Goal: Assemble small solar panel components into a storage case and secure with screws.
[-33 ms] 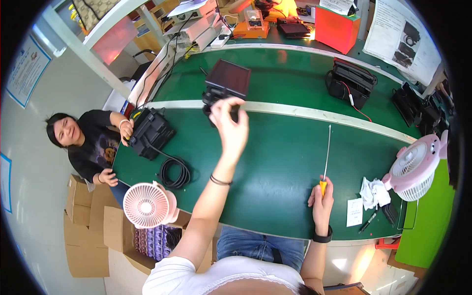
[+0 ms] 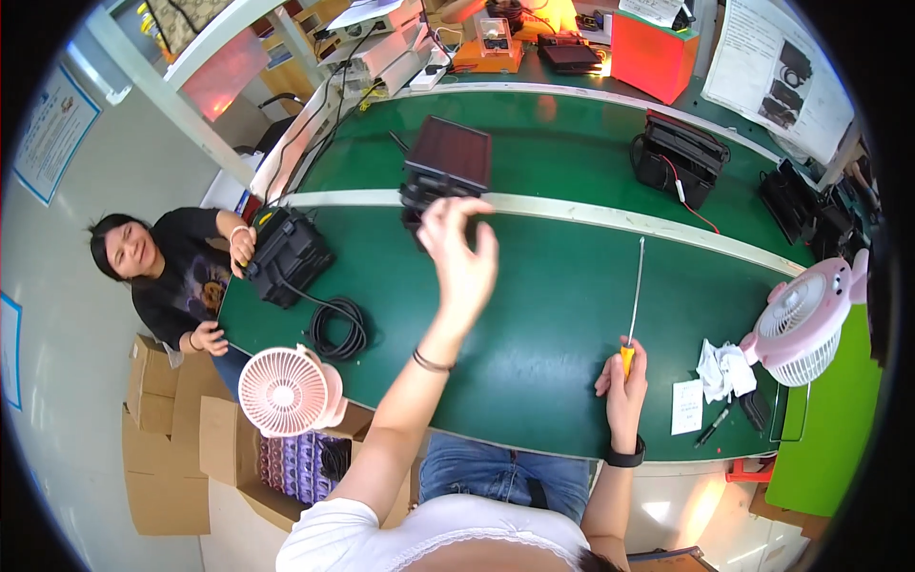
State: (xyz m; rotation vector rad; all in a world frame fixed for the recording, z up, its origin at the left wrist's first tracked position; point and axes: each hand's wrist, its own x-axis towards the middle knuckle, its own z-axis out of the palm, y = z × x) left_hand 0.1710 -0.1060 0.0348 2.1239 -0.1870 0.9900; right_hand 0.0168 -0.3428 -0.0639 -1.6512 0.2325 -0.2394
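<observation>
A black boxy device (image 2: 448, 162) with a flat dark reddish panel on top straddles the white strip across the green table. At its near side is my left hand (image 2: 459, 248), fingers curled and spread from the thumb, slightly blurred; nothing shows between them. Whether the fingertips touch the device is hard to see. On the right, my right hand (image 2: 624, 389) is closed around the yellow handle of a long screwdriver (image 2: 636, 296), whose thin shaft points away from me over the table.
At left, a co-worker's hand rests on another black device (image 2: 289, 257) with a coiled black cable (image 2: 338, 329). A pink fan (image 2: 291, 391) stands at the near left edge, another fan (image 2: 801, 324) at right. Crumpled tissue (image 2: 724, 370), a paper slip (image 2: 686, 407) and a pen (image 2: 713, 427) lie nearby.
My left hand has shifted a little to the right, its fingers more apart. The black device appears slightly further right. The right hand still holds the screwdriver.
</observation>
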